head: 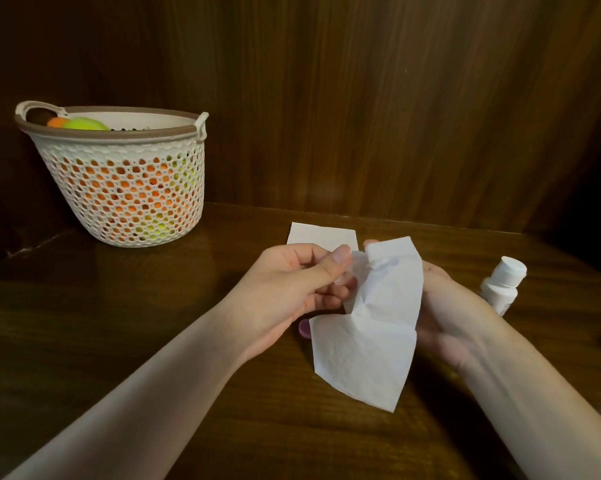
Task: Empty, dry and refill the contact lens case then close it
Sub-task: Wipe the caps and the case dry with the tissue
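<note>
**Drying step: lens case in hand, tissue working into it**

Dark wood panelling is backing a brown wooden table [153,341], which is filling the lower frame.

- Upper left: perforated white basket [122,174], showing orange and green contents through its holes; standing well apart from the work.
- Centre: left hand [292,289], closing thumb and fingers on the contact lens case [348,276]; only a small clear part is showing at the thumb tip.
- Below it: purple cap [304,329], peeking out between hand and tissue.
- Behind the hands: folded white paper [321,235], lying flat.
- Centre right: tissue [372,327], hanging soft and creased, its upper end touching the case.
- Right of centre: right hand [444,306], gripping the tissue from behind.
- Right edge: white solution bottle [501,284], capped, waiting nearby.

Handling: the case is likely proving light, rigid and slippery when wet, so gripping its outer rim seems best, leaving the well free.
</note>
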Available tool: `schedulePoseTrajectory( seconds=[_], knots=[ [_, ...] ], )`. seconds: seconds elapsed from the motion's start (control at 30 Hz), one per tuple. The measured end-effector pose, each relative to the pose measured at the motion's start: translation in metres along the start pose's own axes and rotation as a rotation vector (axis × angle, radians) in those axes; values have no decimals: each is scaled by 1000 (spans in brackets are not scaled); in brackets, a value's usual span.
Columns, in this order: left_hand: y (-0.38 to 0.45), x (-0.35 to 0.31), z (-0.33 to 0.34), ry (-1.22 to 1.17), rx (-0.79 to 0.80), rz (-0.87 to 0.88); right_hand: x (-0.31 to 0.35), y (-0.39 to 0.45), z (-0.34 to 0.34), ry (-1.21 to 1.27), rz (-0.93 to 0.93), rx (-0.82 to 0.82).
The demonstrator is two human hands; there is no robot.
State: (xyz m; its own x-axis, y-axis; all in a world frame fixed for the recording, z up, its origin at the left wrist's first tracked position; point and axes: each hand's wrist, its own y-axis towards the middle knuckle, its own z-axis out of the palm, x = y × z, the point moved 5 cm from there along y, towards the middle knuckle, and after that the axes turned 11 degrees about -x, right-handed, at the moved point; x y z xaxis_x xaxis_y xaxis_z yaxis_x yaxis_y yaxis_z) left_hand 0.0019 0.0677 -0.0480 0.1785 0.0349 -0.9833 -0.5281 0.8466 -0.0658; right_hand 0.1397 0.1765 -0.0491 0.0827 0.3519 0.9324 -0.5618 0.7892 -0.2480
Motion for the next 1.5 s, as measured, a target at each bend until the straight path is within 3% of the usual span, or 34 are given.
schedulePoseTrajectory(
  seconds=[0.17, 0.57, 0.8, 1.13, 1.5],
  knots=[
    [-1, -2, 1, -40, 14, -4, 4, -5, 6, -3, 43, 3],
    [0, -2, -1, 67, -39, 64, 13, -11, 5, -126, -287, 10],
    [4, 1, -2, 0, -22, 32, 9, -4, 2, 67, -158, 67],
    [5, 0, 0, 31, -45, 114, -5, -6, 14, 337, 123, 169],
    [9, -4, -8, 242, -195, 247, -4, -2, 6, 84, 27, 107]
  ],
)
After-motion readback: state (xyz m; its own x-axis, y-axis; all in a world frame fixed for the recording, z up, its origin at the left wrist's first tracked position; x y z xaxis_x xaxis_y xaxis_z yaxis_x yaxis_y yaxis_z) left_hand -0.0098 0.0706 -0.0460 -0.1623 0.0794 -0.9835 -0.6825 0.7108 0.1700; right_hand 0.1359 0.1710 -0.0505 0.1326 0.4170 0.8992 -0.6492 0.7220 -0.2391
